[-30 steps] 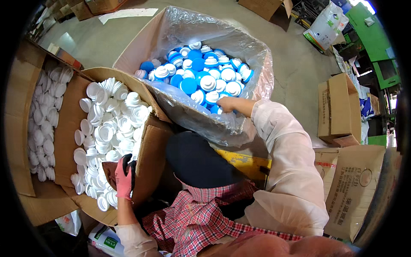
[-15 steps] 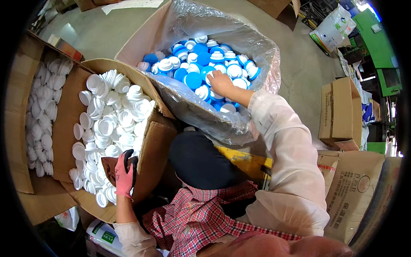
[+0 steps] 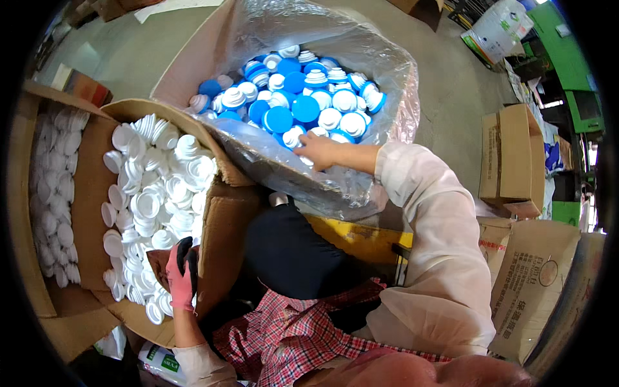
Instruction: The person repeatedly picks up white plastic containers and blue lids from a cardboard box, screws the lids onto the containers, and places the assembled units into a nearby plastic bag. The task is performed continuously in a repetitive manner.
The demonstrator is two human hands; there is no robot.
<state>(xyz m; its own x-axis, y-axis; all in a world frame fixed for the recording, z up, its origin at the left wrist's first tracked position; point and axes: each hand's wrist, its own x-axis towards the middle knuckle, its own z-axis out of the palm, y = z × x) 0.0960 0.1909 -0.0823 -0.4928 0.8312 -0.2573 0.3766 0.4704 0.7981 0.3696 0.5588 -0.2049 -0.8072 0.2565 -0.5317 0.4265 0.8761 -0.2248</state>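
Observation:
My bare right hand (image 3: 317,152) reaches into the plastic-lined carton (image 3: 394,71) of blue-and-white round caps (image 3: 305,108), at the pile's near side. Its fingers curl down against white cap parts by the liner; whatever they grip is hidden. My left hand (image 3: 182,274), in a pink glove with black fingertips, is at the near right side of a box (image 3: 222,238) heaped with white plastic caps (image 3: 149,205). Its fingers are bent and closed. A brown piece (image 3: 158,266) sticks out beside the glove; I cannot tell whether it is cloth or cardboard.
Another carton of white caps (image 3: 53,193) stands at the far left. My dark-clad knee (image 3: 296,251) is between the boxes, beside a yellow metal piece (image 3: 351,245). Cardboard boxes (image 3: 516,158) stand on the right, with a white sack (image 3: 496,32) farther back.
My right hand has moved nearer to me and slightly left across the caps, toward the liner's near wall. My left hand stays by the white caps. The whole view has shifted slightly.

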